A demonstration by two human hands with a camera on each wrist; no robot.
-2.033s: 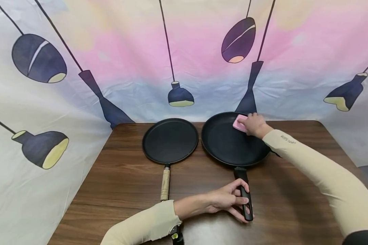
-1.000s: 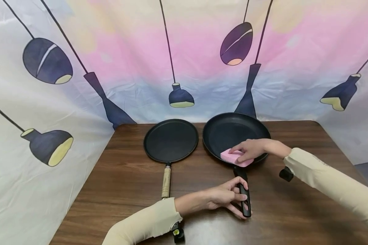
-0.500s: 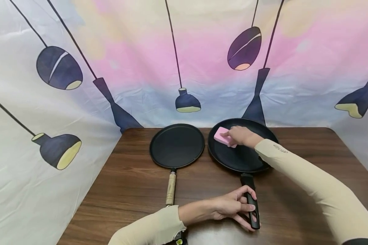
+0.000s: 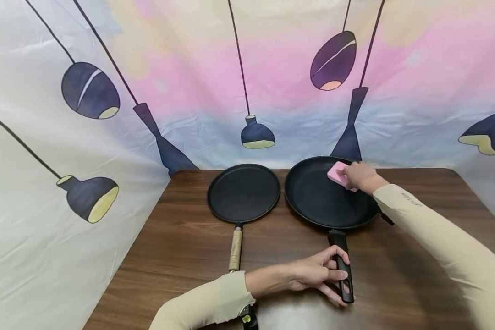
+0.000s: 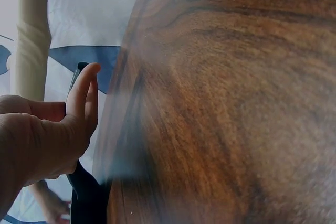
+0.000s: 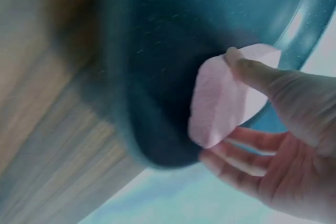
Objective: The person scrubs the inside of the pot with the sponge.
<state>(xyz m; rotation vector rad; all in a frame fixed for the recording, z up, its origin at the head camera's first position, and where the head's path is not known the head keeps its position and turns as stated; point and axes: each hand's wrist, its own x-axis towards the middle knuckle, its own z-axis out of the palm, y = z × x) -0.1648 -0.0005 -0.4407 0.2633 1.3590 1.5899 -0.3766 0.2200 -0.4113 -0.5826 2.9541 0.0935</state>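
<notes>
A black frying pan (image 4: 313, 197) lies on the wooden table, its black handle (image 4: 341, 243) pointing toward me. My left hand (image 4: 315, 274) grips that handle near its end, thumb and fingers on either side; the left wrist view shows the hand (image 5: 50, 135) on the handle from close by. Inside the pan, toward its far right side, my right hand (image 4: 362, 176) holds a pink sponge (image 4: 339, 174) against the surface. In the right wrist view the sponge (image 6: 218, 100) is pinched between thumb and fingers, and water drops speckle the pan (image 6: 173, 19).
Left of the frying pan lies a flat black griddle pan (image 4: 243, 193) with a wooden handle (image 4: 235, 250), partly behind my left sleeve. Both pans sit near the far edge of the brown table (image 4: 181, 238). A cloth printed with lamps (image 4: 257, 133) hangs behind.
My right hand has swept the sponge around the pan: from the far side to the near rim, up to the left, then across to the right. The left hand keeps its hold on the handle.
</notes>
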